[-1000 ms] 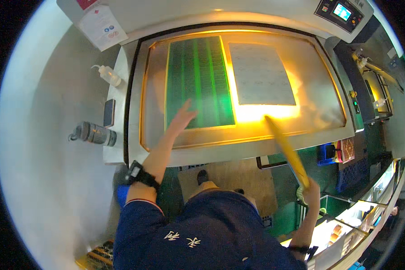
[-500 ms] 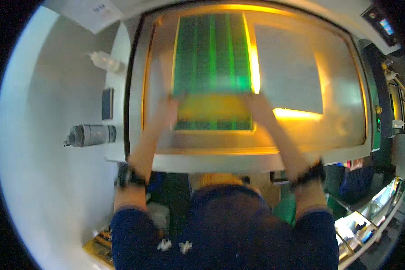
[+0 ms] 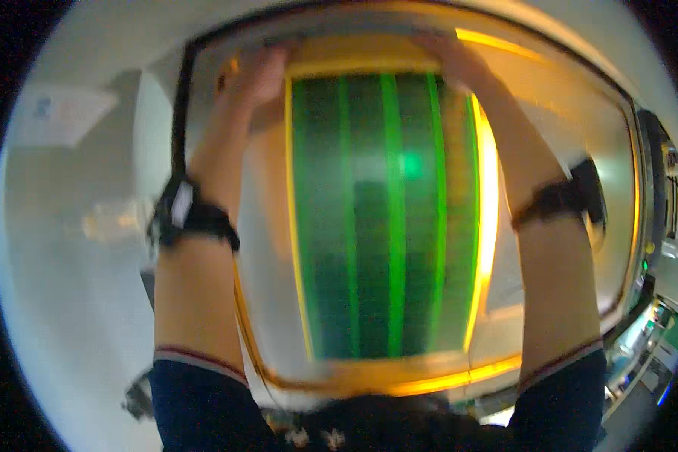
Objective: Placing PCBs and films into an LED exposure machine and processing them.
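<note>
A green panel [image 3: 414,248] with wide dark bands and bright green strips lies lengthwise in front of me, edged in glowing yellow. Across its far end runs a blurred amber bar [image 3: 354,54]. My left hand [image 3: 267,71] is closed at the bar's left end, just beyond the panel's far left corner. At the opposite end my right hand [image 3: 459,64] grips it in the same way. Motion smears the fingers of both hands, and the bar's exact shape cannot be made out.
A dark-rimmed frame [image 3: 179,113] surrounds the lit, pale work surface [image 3: 264,301]. Black bands circle both my wrists. To the left are a white sheet [image 3: 64,117] and a blurred pale bottle [image 3: 113,220]. A dark grey canister [image 3: 137,395] stands at the lower left.
Both hands have moved away from me with the amber bar, from the panel's nearer part to its far end. My view has shifted closer over the panel, whose near part is now uncovered.
</note>
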Motion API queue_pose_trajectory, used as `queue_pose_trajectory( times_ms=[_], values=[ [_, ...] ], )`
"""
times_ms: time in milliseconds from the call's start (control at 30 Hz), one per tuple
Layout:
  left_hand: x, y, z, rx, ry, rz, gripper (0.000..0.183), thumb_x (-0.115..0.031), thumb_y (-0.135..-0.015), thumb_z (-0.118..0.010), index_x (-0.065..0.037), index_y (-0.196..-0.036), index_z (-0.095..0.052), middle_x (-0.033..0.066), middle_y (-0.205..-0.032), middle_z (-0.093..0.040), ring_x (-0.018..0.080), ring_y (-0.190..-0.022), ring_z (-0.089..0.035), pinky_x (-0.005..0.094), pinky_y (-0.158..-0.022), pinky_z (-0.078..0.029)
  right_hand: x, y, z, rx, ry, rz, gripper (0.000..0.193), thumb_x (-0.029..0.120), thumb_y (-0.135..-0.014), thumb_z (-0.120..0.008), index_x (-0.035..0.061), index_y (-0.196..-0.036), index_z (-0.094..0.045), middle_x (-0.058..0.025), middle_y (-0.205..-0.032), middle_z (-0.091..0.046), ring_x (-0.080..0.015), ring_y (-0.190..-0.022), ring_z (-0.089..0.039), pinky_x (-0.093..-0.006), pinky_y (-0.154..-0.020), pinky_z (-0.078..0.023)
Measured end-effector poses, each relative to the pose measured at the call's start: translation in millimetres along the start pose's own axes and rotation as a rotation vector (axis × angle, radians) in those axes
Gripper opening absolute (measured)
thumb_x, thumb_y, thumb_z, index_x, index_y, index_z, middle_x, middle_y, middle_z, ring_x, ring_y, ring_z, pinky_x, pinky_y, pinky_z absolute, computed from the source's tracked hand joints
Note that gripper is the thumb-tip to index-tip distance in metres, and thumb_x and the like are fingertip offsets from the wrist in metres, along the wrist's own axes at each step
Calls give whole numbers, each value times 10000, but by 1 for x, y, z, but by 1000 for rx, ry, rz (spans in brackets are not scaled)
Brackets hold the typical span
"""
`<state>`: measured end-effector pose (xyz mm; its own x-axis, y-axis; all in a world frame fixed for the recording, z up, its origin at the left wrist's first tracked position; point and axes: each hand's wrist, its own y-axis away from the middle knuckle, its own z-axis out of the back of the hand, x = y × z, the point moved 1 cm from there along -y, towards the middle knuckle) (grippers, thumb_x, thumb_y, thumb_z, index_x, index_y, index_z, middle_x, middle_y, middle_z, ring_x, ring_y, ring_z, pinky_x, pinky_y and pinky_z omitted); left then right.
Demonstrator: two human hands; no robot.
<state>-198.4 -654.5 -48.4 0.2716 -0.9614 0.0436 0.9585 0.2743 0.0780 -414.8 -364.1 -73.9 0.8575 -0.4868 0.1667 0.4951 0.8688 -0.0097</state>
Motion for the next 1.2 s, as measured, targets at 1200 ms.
queue_pose_trajectory(
  times_ms=[1200],
  values=[
    [-161, 26, 12, 1, 107, -60, 681, 43, -787, -525, -207, -1416, -447, 219, -1224, -615, 432, -1130, -575, 519, -986, -472, -71, 143, -5, -182, 156, -21, 563, 312, -794, -709, 231, -1326, -544, -23, -1301, -598, -300, -1177, -569, -447, -981, -487]
  ],
)
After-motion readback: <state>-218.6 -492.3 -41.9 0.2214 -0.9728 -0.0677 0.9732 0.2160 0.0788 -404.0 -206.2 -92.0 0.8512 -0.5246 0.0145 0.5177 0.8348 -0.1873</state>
